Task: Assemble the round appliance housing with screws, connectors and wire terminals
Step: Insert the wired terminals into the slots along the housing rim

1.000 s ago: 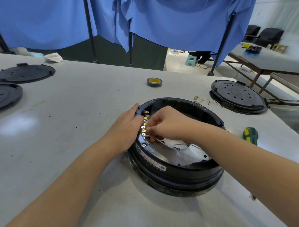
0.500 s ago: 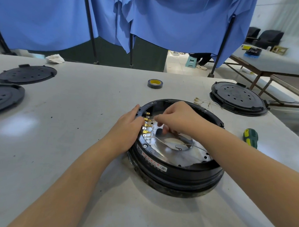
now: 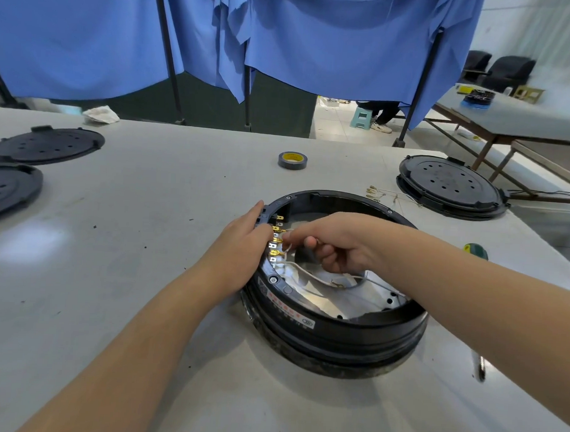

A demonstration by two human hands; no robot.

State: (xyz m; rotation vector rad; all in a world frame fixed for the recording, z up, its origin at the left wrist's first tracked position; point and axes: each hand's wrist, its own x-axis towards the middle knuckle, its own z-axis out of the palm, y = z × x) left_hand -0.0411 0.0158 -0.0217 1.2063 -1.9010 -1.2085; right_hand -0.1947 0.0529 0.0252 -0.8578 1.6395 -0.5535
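The round black appliance housing (image 3: 334, 329) lies open side up on the grey table, with a shiny metal plate inside. A row of brass and silver terminals (image 3: 276, 240) lines its left inner rim. My left hand (image 3: 240, 243) grips the housing's left rim beside that row. My right hand (image 3: 334, 242) reaches over the housing and pinches the end of a thin white wire (image 3: 304, 270) at the terminals. The wire trails across the plate to the right. My fingertips hide the wire's end.
A roll of dark tape (image 3: 292, 160) lies farther back. Loose wires with brass terminals (image 3: 381, 194) lie beside a black round cover (image 3: 451, 187) at the right. Two more black covers (image 3: 48, 145) sit far left. A green-handled screwdriver (image 3: 476, 252) lies right of my forearm.
My right hand has shifted left along the terminal row and lowered to it, drawing the white wire's end with it. My left hand has stayed on the rim.
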